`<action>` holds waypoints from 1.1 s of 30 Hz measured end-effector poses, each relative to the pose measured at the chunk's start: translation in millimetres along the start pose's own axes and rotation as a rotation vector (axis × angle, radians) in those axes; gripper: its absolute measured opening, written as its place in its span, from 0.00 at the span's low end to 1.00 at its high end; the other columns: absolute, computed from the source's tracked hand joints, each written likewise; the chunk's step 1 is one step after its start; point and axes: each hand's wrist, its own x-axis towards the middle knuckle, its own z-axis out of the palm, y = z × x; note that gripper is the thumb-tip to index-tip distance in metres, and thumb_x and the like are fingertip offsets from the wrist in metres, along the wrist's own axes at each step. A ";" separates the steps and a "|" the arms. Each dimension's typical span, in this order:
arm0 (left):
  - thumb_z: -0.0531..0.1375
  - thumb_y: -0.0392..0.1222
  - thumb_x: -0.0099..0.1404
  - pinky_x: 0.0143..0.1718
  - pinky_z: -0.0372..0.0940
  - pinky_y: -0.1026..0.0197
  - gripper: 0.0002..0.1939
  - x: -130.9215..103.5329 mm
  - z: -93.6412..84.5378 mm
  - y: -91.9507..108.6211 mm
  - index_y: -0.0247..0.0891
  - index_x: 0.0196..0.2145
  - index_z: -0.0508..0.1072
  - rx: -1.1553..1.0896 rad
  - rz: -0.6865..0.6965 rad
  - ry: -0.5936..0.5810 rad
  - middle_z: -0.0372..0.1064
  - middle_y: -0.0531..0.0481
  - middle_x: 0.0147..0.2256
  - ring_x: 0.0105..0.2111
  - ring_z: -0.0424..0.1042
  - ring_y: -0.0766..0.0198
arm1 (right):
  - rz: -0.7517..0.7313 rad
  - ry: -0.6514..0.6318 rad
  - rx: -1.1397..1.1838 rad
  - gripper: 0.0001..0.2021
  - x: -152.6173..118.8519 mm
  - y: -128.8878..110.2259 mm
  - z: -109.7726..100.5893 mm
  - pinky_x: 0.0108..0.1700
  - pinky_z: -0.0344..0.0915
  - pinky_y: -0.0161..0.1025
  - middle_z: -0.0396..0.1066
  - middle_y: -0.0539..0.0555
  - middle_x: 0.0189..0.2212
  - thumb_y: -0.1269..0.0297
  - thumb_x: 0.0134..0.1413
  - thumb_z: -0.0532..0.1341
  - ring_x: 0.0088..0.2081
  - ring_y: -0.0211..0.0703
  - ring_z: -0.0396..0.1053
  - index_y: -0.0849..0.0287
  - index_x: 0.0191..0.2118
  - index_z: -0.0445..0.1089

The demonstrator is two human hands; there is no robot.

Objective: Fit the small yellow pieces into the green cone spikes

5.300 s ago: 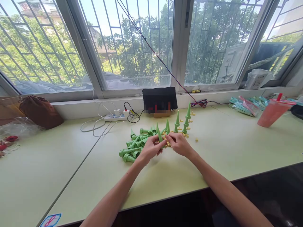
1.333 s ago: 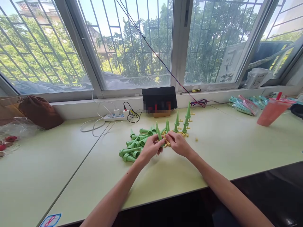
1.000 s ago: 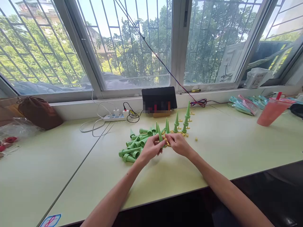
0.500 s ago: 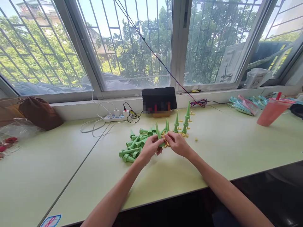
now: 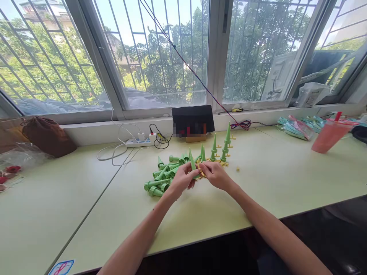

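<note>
The left grip (image 5: 182, 179) is holding a green spike (image 5: 192, 161), its fingers wrapping round the lower part while the tip is pointing up and leaning slightly left. The right grip (image 5: 216, 175) is narrowing, thumb and fingers bunching together close to the base of that spike; a little yellow is showing between the two grips, but whether the right one is pinching a piece, I cannot tell. Just left of the left grip, a pile of green spikes (image 5: 166, 172) is lying on the worktop (image 5: 186, 225), most of them on their sides. Beyond and between both grips, yellow pieces (image 5: 223, 163) are lying scattered, and a single yellow piece (image 5: 237, 169) is sitting apart, to the right of the right grip. Behind the right grip, a shorter stack (image 5: 213, 149) and a taller stack (image 5: 225, 149) of green spikes are standing upright, yellow bits sticking out to their right. Farther beyond the grips, a dark tablet (image 5: 193, 117) is leaning near the window sill, and well to the right a pink cup (image 5: 329, 137) is standing.
</note>
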 end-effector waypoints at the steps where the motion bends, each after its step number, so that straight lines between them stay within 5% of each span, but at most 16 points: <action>1: 0.62 0.49 0.58 0.11 0.49 0.70 0.14 -0.2 0.0 0.3 0.36 0.35 0.69 0.006 0.003 0.000 0.63 0.56 0.24 0.12 0.57 0.76 | 0.002 -0.004 0.004 0.21 -0.1 0.3 -0.1 0.26 0.50 0.35 0.58 0.48 0.19 0.53 0.65 0.47 0.23 0.36 0.54 0.58 0.23 0.55; 9: 0.61 0.48 0.60 0.12 0.49 0.69 0.13 -0.7 0.0 0.9 0.35 0.37 0.69 0.038 0.027 -0.031 0.68 0.52 0.28 0.13 0.59 0.76 | 0.011 -0.028 0.027 0.23 0.3 -0.1 0.3 0.29 0.53 0.35 0.64 0.49 0.21 0.52 0.66 0.45 0.24 0.36 0.58 0.59 0.23 0.61; 33: 0.62 0.48 0.58 0.11 0.49 0.70 0.13 1.3 -1.1 -2.4 0.36 0.36 0.69 -0.031 -0.002 0.022 0.62 0.57 0.23 0.12 0.57 0.75 | -0.017 -0.015 0.004 0.19 0.4 3.7 2.2 0.27 0.49 0.35 0.57 0.47 0.20 0.56 0.67 0.46 0.23 0.35 0.53 0.58 0.24 0.54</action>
